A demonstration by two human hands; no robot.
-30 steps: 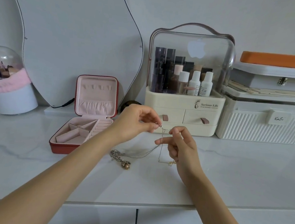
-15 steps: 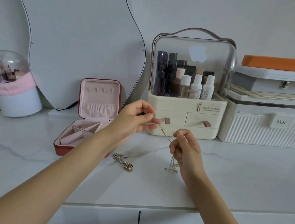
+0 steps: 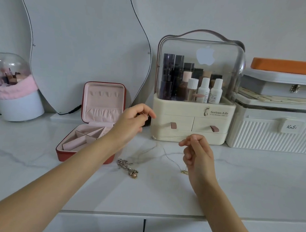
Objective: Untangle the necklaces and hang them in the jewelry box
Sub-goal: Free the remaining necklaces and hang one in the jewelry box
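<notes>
A red jewelry box (image 3: 82, 156) with pink lining stands open on the marble counter, lid upright with small hooks. My left hand (image 3: 131, 121) is raised beside the lid, fingers curled; it seems to pinch something small. My right hand (image 3: 197, 151) pinches a thin gold necklace (image 3: 170, 157), whose chain runs left from the fingers and droops to the counter, its small pendant beside my wrist. A second necklace (image 3: 127, 167), silver with a round bead, lies bunched on the counter in front of the box.
A cream cosmetics organiser (image 3: 192, 126) with a clear dome stands right behind my hands. White storage boxes (image 3: 274, 134) are stacked at the right. A curved mirror (image 3: 84, 41) leans on the wall, and a pink-trimmed domed container (image 3: 15, 92) sits far left.
My hands have drawn apart: the left rose towards the box lid, the right stayed low. The thin chain, taut between them before, now sags and trails onto the counter.
</notes>
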